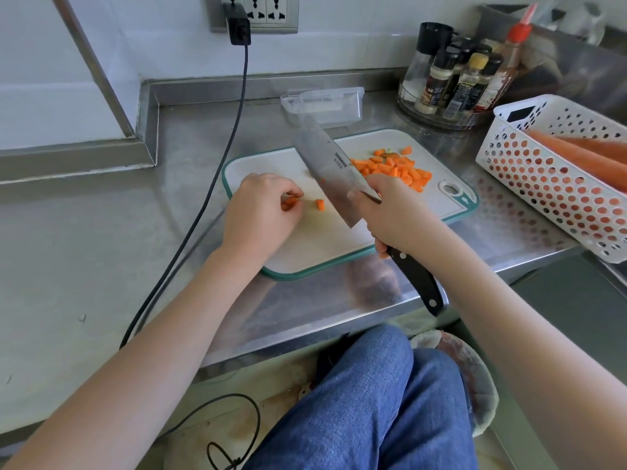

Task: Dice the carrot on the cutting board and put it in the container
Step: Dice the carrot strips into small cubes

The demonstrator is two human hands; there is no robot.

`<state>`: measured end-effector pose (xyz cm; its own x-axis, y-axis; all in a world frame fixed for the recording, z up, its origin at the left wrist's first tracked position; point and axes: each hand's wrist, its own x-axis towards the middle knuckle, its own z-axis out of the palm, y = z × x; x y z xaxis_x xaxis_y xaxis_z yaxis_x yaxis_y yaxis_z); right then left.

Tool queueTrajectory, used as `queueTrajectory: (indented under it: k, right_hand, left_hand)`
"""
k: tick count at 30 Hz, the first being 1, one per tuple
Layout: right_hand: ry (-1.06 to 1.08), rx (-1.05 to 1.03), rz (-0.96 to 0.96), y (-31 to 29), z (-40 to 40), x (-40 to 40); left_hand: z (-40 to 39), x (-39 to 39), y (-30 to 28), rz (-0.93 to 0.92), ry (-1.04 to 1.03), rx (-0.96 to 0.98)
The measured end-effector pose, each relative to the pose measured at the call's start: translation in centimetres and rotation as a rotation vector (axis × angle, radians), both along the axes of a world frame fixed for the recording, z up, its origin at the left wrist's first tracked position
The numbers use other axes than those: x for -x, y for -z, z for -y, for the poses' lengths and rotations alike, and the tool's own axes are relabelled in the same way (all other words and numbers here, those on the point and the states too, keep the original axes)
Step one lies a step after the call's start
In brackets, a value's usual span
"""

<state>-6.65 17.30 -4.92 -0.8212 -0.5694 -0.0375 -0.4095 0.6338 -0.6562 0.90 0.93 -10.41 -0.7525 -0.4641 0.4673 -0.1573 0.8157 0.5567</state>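
Observation:
A white cutting board (pixel 424 201) with a teal rim lies on the steel counter. My left hand (pixel 258 215) pinches a short carrot stub (pixel 288 202) on the board, and one cut piece (pixel 320 205) lies just right of it. My right hand (pixel 393 215) grips the black handle of a chef's knife (pixel 325 161); its blade is lifted and tilted up and away over the board. A pile of diced carrot (pixel 393 169) sits at the board's far right. A clear plastic container (pixel 325 105) stands behind the board, partly hidden by the blade tip.
A white perforated basket (pixel 543 184) with whole carrots sits at the right. A round rack of spice bottles (pixel 451 86) stands at the back right. A black power cord (pixel 217 164) runs from the wall socket down across the counter, left of the board.

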Motion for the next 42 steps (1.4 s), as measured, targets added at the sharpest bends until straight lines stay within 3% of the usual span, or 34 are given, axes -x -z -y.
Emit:
queueTrajectory:
  k: [4, 9, 15, 25, 30, 35, 42]
  right_hand:
    - [0.061, 0.034, 0.034, -0.4, -0.9, 0.5]
    - [0.013, 0.054, 0.099, 0.0, -0.9, -0.9]
    - [-0.019, -0.039, 0.177, 0.3, -0.3, -1.9]
    - [0.074, -0.165, -0.066, 0.4, -5.1, 1.5]
    - [0.105, -0.114, -0.061, 0.4, -5.5, 3.2]
    - [0.142, -0.06, -0.03, 0.4, -5.5, 3.6]
    - [0.193, 0.01, -0.011, -0.6, -6.2, 4.3]
  left_hand:
    - [1.1, 1.0, -1.1, 0.016, 0.04, -0.014]
    - [2.8, 0.7, -1.3, -0.067, -0.157, -0.088]
    - [3.0, -0.2, -0.8, -0.122, -0.181, -0.063]
    - [1.5, 1.3, -0.6, -0.069, -0.002, -0.059]
    - [1.0, 4.8, -1.4, 0.16, 0.139, 0.123]
    - [0.8, 8.3, -1.2, 0.33, 0.303, 0.104]
    - [0.0, 9.3, -1.6, 0.209, 0.348, 0.098]
